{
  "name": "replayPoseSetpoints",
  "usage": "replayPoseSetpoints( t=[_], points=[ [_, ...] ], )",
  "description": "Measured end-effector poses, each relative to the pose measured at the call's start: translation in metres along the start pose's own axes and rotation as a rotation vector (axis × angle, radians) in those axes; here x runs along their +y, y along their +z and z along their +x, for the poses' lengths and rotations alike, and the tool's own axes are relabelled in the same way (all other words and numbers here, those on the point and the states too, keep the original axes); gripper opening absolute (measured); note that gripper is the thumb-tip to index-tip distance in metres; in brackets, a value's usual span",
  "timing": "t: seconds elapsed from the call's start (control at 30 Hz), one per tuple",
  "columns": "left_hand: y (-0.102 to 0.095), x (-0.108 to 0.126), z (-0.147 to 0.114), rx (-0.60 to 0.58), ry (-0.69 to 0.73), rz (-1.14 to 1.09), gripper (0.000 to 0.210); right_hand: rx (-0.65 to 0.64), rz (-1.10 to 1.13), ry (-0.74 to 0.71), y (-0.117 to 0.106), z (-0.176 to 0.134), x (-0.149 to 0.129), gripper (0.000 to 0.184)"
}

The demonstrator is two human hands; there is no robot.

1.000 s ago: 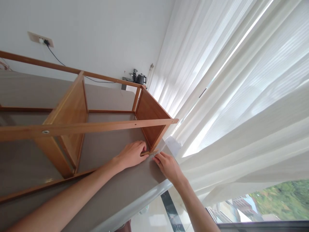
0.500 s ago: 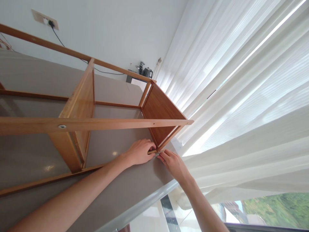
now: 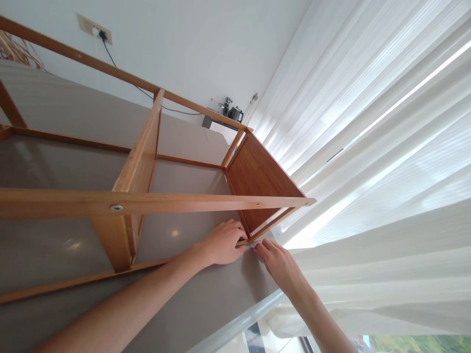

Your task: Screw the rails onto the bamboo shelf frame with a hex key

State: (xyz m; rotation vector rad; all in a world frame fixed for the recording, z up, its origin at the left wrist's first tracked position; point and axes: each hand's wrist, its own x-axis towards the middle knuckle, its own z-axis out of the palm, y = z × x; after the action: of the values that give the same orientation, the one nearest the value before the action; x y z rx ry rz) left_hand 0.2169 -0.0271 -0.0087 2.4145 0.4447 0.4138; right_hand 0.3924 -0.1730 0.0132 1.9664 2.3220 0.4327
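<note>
A wooden shelf frame [image 3: 206, 202] lies on its side, with a middle board [image 3: 147, 156] and an end panel [image 3: 263, 179] between its rails. My left hand [image 3: 226, 243] is closed around the lower rail close to the end panel's bottom corner, its fingers curled over the wood. Just right of that corner, my right hand [image 3: 278, 261] pinches with thumb and forefinger. A thin, small thing shows at its fingertips against the rail's end, too small to name. Metal fittings, such as a round one [image 3: 117, 208], sit in the near rail.
The frame rests on a grey surface [image 3: 221, 289] whose pale edge [image 3: 239, 321] runs below my right arm. White curtains [image 3: 386, 264] hang close on the right. A kettle [image 3: 235, 113] stands at the back, and a plugged-in cord [image 3: 110, 55] runs along the wall.
The view has shifted, so the frame and both hands appear farther right and lower. My right fingertips have moved slightly away from my left hand. My left hand keeps its hold at the corner.
</note>
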Motion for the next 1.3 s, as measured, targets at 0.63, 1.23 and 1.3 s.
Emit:
replayPoseSetpoints(
  t=[0.63,1.23,1.3],
  points=[
    [-0.010,-0.001,0.035,-0.054,-0.234,-0.059,0.027,0.070,0.322,0.063,0.011,0.005,0.002,0.023],
    [0.006,-0.010,0.035,-0.127,-0.100,0.092,0.046,0.178,0.359,-0.004,0.024,-0.006,0.014,0.031],
    [0.011,-0.014,0.034,-0.098,-0.100,0.100,0.044,0.146,0.373,0.014,0.036,-0.014,0.015,0.032]
  ],
)
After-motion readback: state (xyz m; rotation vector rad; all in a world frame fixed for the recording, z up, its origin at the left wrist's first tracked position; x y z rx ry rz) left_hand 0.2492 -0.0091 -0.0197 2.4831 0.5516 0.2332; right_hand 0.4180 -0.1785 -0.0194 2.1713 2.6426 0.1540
